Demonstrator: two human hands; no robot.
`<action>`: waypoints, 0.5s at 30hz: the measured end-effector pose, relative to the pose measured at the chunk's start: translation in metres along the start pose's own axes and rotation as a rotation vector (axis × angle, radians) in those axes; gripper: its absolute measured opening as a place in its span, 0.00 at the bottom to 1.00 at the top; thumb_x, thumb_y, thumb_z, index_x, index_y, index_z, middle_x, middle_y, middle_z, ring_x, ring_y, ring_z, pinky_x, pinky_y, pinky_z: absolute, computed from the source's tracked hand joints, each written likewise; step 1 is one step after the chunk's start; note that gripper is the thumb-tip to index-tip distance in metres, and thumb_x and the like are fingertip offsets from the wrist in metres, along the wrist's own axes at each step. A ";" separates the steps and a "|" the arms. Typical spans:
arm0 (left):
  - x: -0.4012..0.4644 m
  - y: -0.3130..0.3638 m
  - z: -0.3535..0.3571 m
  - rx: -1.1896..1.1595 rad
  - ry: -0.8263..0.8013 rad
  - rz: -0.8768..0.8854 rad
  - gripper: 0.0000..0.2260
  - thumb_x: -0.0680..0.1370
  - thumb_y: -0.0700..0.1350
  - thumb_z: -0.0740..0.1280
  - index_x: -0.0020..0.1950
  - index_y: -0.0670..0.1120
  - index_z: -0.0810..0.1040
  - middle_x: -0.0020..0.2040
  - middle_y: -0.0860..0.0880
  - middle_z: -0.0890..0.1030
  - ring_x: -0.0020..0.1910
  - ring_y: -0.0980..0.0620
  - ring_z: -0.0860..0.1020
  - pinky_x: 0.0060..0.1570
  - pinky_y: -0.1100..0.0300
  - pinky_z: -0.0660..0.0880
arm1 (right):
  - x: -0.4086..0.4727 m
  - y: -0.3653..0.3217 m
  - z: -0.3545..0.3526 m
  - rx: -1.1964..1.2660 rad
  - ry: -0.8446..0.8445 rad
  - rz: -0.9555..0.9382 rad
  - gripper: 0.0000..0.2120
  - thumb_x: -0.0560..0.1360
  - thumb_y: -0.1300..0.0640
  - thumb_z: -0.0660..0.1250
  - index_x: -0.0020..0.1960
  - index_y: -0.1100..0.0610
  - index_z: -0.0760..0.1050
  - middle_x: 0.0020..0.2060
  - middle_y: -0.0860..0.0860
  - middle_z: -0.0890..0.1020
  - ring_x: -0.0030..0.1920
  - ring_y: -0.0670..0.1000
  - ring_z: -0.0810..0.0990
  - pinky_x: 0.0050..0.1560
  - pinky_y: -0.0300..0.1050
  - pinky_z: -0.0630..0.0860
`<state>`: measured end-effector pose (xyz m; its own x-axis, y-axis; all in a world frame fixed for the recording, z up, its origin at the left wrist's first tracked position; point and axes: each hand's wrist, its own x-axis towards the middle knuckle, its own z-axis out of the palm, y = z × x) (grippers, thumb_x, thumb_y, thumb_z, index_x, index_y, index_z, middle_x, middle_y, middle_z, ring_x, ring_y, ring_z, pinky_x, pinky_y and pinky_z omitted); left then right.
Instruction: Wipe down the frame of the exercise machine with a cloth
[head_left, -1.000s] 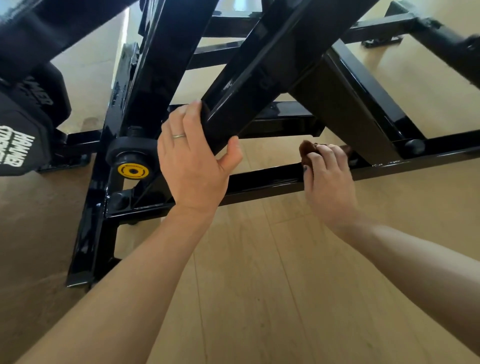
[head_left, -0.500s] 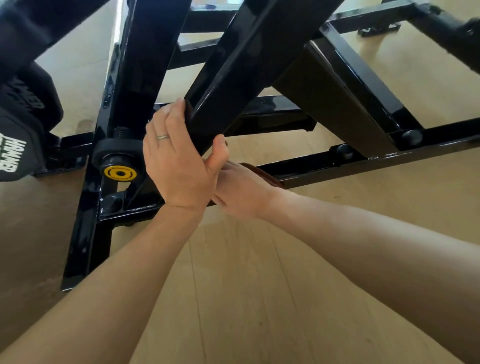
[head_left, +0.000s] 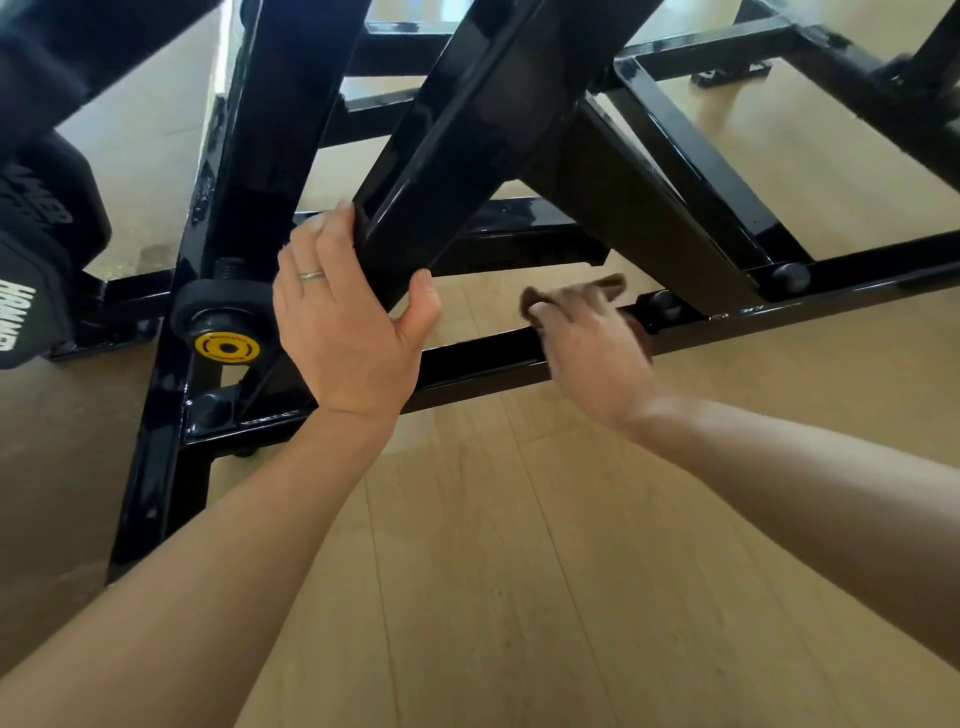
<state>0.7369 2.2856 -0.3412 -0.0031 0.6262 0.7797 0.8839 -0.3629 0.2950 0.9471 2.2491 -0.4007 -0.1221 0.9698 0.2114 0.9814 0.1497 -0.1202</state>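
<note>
Brown cloth (head_left: 576, 293) sits bunched under the fingers of the right hand (head_left: 592, 345), which presses it onto the low black rail (head_left: 483, 356) of the frame; the blur hides exactly how the fingers curl. That rail's long axis runs from near-left up to far-right, so the wiping line follows it. Just right of the cloth, a bolt head (head_left: 662, 304) and the foot of a slanted strut (head_left: 649, 218) crowd the rail. Leftward, bare rail lies open up to the left hand (head_left: 345, 332), which grips the diagonal beam (head_left: 457, 156), thumb and fingers wrapped round its edges.
</note>
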 end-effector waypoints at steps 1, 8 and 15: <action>0.000 -0.001 0.001 0.000 0.006 0.006 0.26 0.76 0.52 0.70 0.67 0.35 0.75 0.59 0.38 0.79 0.54 0.38 0.78 0.51 0.41 0.78 | 0.003 -0.016 0.002 0.019 -0.017 -0.089 0.18 0.82 0.57 0.62 0.71 0.56 0.72 0.70 0.57 0.75 0.73 0.59 0.68 0.75 0.58 0.67; 0.000 -0.004 0.000 -0.007 -0.006 0.037 0.27 0.78 0.54 0.66 0.67 0.34 0.75 0.60 0.37 0.79 0.56 0.36 0.79 0.53 0.38 0.78 | 0.038 -0.090 0.013 -0.027 -0.121 -0.539 0.20 0.82 0.59 0.64 0.74 0.57 0.71 0.73 0.56 0.73 0.77 0.59 0.64 0.77 0.58 0.63; -0.001 -0.004 -0.005 -0.039 -0.060 0.009 0.27 0.77 0.53 0.70 0.68 0.37 0.74 0.61 0.39 0.78 0.57 0.38 0.78 0.54 0.40 0.77 | 0.008 -0.023 -0.012 0.234 -0.042 -0.112 0.20 0.85 0.55 0.60 0.76 0.55 0.69 0.72 0.55 0.73 0.71 0.57 0.71 0.70 0.56 0.73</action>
<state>0.7313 2.2833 -0.3401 0.0336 0.6628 0.7480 0.8649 -0.3943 0.3105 0.9248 2.2509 -0.3850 -0.2392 0.9510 0.1959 0.9009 0.2926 -0.3205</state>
